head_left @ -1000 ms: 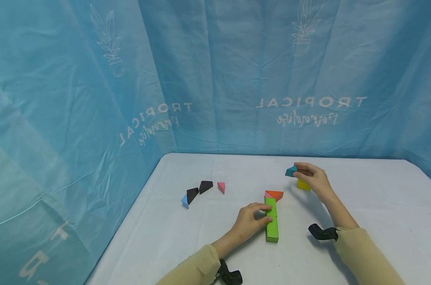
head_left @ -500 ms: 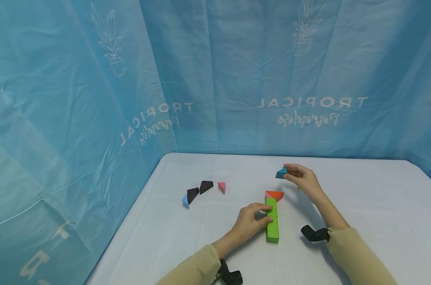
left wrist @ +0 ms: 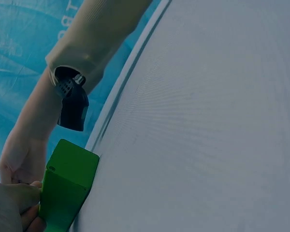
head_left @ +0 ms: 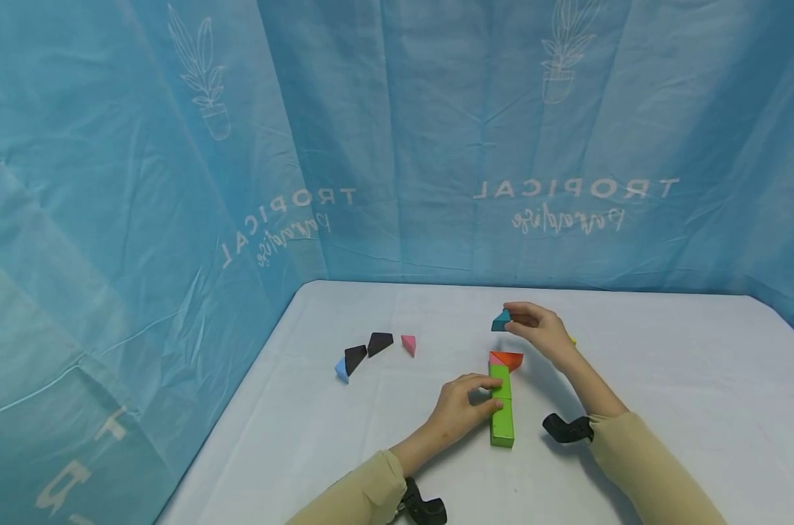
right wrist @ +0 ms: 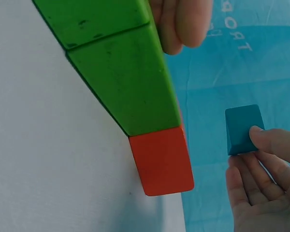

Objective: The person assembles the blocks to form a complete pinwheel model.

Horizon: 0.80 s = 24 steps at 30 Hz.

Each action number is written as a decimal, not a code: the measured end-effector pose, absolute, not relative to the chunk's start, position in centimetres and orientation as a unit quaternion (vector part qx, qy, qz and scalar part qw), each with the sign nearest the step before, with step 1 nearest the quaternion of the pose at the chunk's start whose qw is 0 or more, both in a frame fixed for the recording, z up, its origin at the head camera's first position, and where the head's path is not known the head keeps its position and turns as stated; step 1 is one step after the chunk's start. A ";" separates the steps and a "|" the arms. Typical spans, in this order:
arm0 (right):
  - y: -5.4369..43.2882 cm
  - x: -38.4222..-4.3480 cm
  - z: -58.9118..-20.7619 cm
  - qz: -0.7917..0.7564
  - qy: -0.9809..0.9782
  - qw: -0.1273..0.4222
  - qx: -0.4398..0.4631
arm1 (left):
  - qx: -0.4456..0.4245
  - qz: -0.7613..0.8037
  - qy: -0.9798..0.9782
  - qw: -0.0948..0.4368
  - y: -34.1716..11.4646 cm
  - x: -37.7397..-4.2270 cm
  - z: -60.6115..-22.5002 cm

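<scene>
My right hand (head_left: 543, 332) pinches a teal wedge-shaped block (head_left: 501, 321) between thumb and fingers. It is raised off the table, beyond the far end of a row of two green blocks (head_left: 501, 423). My left hand (head_left: 458, 408) lies left of this row, with thumb and index fingertips touching the green blocks near their joint. At the row's far end sit an orange triangular block (head_left: 511, 360) and a small pink piece (head_left: 495, 359), partly seen. The right wrist view shows the teal block (right wrist: 244, 128) apart from the row's orange end (right wrist: 164, 164).
Two black blocks (head_left: 380, 343), a light blue block (head_left: 341, 370) and a pink block (head_left: 408, 345) lie on the left of the white table (head_left: 292, 452). A yellow block (head_left: 573, 340) is mostly hidden behind my right hand. Blue curtains (head_left: 410, 146) border the table.
My right hand has moved left with the teal block, from beside the yellow block to beyond the far end of the green row. My left hand has stayed in place.
</scene>
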State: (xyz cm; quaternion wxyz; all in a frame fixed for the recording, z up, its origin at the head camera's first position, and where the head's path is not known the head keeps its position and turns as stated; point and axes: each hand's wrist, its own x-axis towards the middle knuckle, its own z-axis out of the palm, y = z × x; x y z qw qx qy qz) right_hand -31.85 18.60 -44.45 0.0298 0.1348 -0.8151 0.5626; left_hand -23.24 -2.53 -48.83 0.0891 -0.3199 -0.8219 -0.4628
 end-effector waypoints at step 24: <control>18.2 -33.1 -47.0 0.554 -0.823 -0.024 0.123 | -0.315 -0.465 -0.823 0.086 -2.6 -23.2 -48.8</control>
